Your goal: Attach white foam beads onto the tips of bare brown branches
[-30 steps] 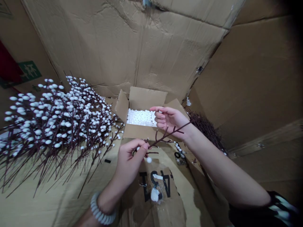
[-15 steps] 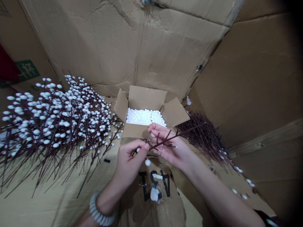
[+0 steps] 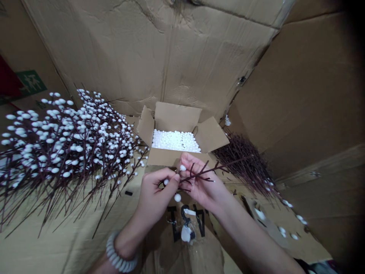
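Observation:
My left hand [image 3: 156,194] is closed, pinching a thin brown artificial twig [image 3: 203,173] between thumb and index finger. The twig's bare side branches point right, in front of my right palm. White balls show at my left fingers, one of them a white ball [image 3: 177,197] hanging just below. My right hand [image 3: 207,186] is behind the twig with curled fingers, and another white ball [image 3: 183,167] is at its fingertips. Part of those fingers is hidden by the twig. Beyond both hands stands an open cardboard box [image 3: 162,156] full of white balls [image 3: 173,140].
A large heap of brown twigs with white balls [image 3: 65,140] lies at left. Bare brown twigs [image 3: 242,161] are piled at right, beside tall cardboard walls [image 3: 119,49]. A small black piece [image 3: 128,193] and several white bits [image 3: 294,236] lie on the surface.
My right fingers have come slightly nearer and lower, bringing the white ball toward the twig's left end. The twig has tilted a little flatter. My left hand keeps its pinch.

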Demonstrator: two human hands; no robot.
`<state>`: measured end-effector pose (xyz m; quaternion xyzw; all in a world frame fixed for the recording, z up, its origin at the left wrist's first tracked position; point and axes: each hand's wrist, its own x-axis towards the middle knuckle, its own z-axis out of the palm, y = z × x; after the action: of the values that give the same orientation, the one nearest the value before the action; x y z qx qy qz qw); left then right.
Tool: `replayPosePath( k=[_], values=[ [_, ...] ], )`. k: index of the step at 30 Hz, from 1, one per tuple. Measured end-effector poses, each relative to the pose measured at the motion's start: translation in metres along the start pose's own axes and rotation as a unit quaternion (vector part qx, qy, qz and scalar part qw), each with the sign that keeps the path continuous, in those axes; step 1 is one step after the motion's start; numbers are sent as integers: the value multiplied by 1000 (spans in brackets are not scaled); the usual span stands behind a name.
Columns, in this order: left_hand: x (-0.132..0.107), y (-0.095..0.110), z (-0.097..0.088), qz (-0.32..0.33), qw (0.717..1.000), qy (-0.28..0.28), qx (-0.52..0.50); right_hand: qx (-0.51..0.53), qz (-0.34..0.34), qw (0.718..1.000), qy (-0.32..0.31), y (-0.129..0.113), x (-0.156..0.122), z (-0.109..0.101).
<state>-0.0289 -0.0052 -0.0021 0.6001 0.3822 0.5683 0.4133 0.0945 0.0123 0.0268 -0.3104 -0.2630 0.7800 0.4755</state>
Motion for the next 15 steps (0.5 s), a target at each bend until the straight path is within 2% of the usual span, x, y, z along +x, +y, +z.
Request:
replayPosePath(
  k=[6, 12, 15],
  values=[
    [-1, 1, -1, 17, 1000, -8, 17, 12, 2, 1000, -22, 3, -1, -3],
    [-1, 0, -2, 36, 998, -30, 40, 20, 10, 1000, -6, 2, -3, -2],
    [-1, 1, -3, 42, 997, -40, 46, 15, 12, 1000, -17, 1, -4, 0]
  ],
)
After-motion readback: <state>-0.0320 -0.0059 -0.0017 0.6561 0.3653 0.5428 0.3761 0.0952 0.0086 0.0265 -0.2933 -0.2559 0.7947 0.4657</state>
